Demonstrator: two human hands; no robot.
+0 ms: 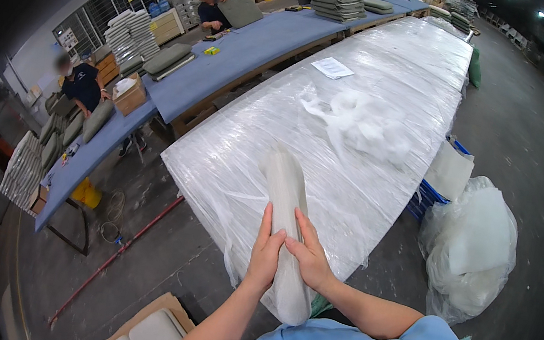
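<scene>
A long, padded off-white cushion [286, 185], seen mostly along its narrow side, stretches from close to my body out over the plastic-covered table [221, 180]. My left hand [265, 252] presses against its left side, and my right hand [311, 255] grips the right side. Both thumbs lie on the top, nearly meeting. The cushion's near end touches or almost touches my blue shirt. Farther out on the plastic sits a loose heap of white fluffy filling [366, 128], with a white paper sheet [333, 68] beyond it.
Right of the table stand a blue crate [431, 197] and a big clear bag [474, 253] of white material. Pale cushions on cardboard [149, 334] lie low at the left. Co-workers handle grey-green cushions along a long blue table [220, 67]. A red pole [118, 256] crosses the floor.
</scene>
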